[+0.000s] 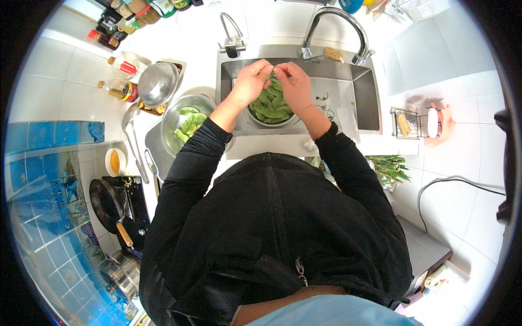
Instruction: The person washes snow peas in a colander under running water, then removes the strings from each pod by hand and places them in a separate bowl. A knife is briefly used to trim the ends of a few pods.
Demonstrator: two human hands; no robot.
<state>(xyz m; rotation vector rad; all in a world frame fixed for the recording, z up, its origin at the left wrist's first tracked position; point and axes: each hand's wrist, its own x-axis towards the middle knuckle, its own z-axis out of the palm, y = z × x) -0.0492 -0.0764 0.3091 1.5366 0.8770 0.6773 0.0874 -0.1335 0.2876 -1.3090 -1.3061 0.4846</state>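
Note:
Both hands meet above a round bowl (272,123) heaped with flat green bean pods (271,105) in the steel sink (342,91). My left hand (253,79) and my right hand (294,83) pinch with thumb and forefinger, tips nearly touching. A green bean pod appears to be held between them, mostly covered by the fingers. Thin green bean trimmings (324,109) lie on the sink floor right of the bowl. On the counter to the left, a clear bowl (167,122) contains more bean pods (191,122), light green, partly behind my left forearm.
A tall chrome faucet (340,12) arches over the sink's back right, and a smaller tap (231,45) stands at back left. Left are a metal bowl (157,83), oil bottles (118,90), a ladle (132,138) and a frying pan (107,205). A wire rack (403,124) hangs right.

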